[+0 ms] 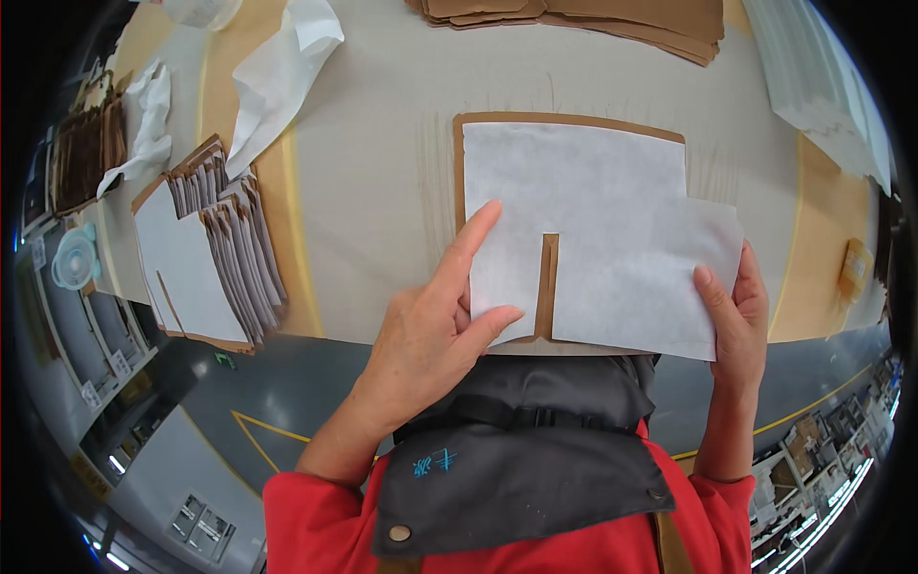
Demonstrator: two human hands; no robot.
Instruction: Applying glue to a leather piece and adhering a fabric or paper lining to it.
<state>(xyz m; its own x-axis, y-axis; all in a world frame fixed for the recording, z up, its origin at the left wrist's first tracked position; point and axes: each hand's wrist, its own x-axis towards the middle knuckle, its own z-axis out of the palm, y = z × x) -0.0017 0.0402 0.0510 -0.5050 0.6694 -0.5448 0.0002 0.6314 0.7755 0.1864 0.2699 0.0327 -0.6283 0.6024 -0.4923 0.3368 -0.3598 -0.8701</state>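
Note:
In front of me a white sheet lies over a slightly larger brown panel, whose edge shows along the top and left. A narrow slot in the sheet's lower edge bares brown beneath. My left hand rests on the left side, index finger and thumb stretched apart on the sheet; its other fingers are partly hidden. My right hand grips the sheet's lower right edge, thumb on top and fingers behind. Whether those fingers also hold the brown panel there cannot be seen.
A leaning stack of white-faced brown panels stands at the table's left edge. Crumpled white paper lies behind it. Brown sheets are piled at the far side, and white sheets at the far right. A small yellowish block sits at right.

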